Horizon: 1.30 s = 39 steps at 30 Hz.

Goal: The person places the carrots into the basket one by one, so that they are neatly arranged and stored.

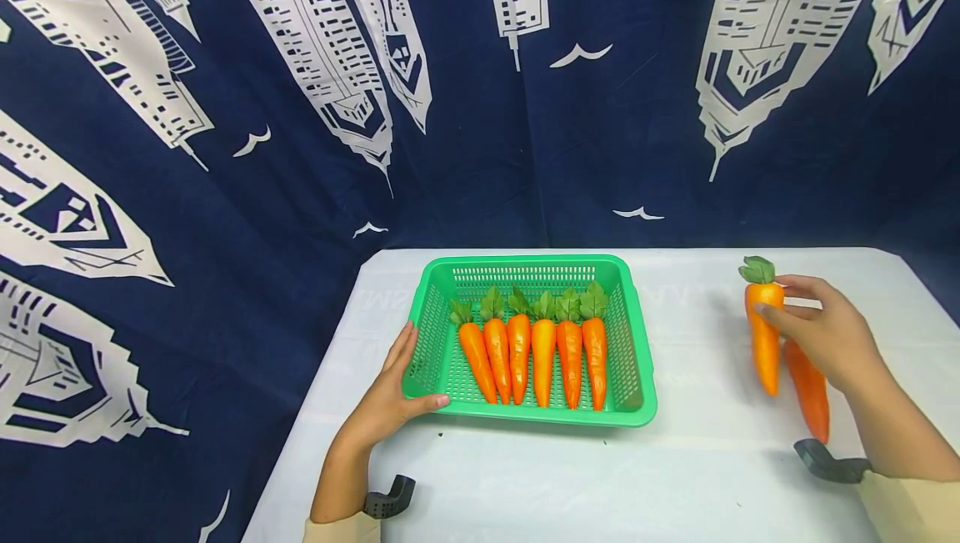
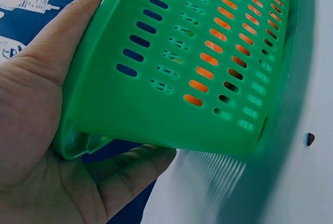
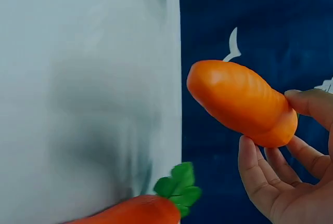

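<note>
A green plastic basket (image 1: pixel 643 343) with slotted walls stands on the white table. Its near left corner is held by my left hand (image 1: pixel 382 405), the thumb over the front rim and the fingers along the left side; the left wrist view shows this hand (image 2: pixel 36 104) against the basket wall (image 2: pixel 119 115). My right hand (image 1: pixel 828 326) pinches an orange carrot (image 1: pixel 765 343) near its leafy top, tip pointing down, above the table's right side. Below and beside that hand, a redder carrot (image 1: pixel 810 393) lies on the table; its green leaves (image 3: pixel 179 187) show in the right wrist view.
Several carrots (image 1: pixel 543 359) lie side by side in the basket, leaves towards the far wall. The white table (image 1: pixel 562 485) reaches back to a dark blue curtain (image 1: pixel 480 168) printed with white buildings. Small dark specks dot the table near the basket's front.
</note>
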### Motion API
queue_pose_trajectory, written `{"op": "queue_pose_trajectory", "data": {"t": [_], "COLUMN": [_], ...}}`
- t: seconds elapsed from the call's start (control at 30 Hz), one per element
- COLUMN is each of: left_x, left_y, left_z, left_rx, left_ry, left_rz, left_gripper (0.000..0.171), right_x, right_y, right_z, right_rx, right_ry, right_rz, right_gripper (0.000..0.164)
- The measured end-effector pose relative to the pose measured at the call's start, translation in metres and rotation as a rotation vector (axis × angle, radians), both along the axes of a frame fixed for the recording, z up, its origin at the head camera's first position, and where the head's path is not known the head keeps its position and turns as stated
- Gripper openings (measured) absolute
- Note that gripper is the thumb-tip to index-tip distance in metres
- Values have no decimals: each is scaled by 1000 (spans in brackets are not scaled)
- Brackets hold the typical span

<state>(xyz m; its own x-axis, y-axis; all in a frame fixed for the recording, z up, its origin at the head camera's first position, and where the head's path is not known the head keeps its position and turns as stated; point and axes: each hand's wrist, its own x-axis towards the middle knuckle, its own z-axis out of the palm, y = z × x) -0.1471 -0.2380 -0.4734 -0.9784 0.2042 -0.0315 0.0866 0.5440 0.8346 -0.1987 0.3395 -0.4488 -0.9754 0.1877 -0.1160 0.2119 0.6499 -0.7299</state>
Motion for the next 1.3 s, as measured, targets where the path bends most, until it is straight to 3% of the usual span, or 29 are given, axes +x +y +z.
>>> {"op": "queue_pose_trajectory", "data": {"t": [0.5, 1.07, 1.3], "left_x": [-1, -1, 0], "left_y": [-1, -1, 0], "left_z": [-2, -3, -1], "left_rx": [-17, -5, -6], "left_ry": [-12, -13, -45], "left_rz": [3, 4, 19], "left_gripper": [119, 119, 121], "right_x": [-11, -20, -26], "right_y": [-39, -89, -112], "right_z": [30, 55, 67], "right_rx": [-26, -66, -108], "right_ry": [35, 193, 251], "right_rz": [99, 192, 238], "right_gripper": [82, 71, 62]}}
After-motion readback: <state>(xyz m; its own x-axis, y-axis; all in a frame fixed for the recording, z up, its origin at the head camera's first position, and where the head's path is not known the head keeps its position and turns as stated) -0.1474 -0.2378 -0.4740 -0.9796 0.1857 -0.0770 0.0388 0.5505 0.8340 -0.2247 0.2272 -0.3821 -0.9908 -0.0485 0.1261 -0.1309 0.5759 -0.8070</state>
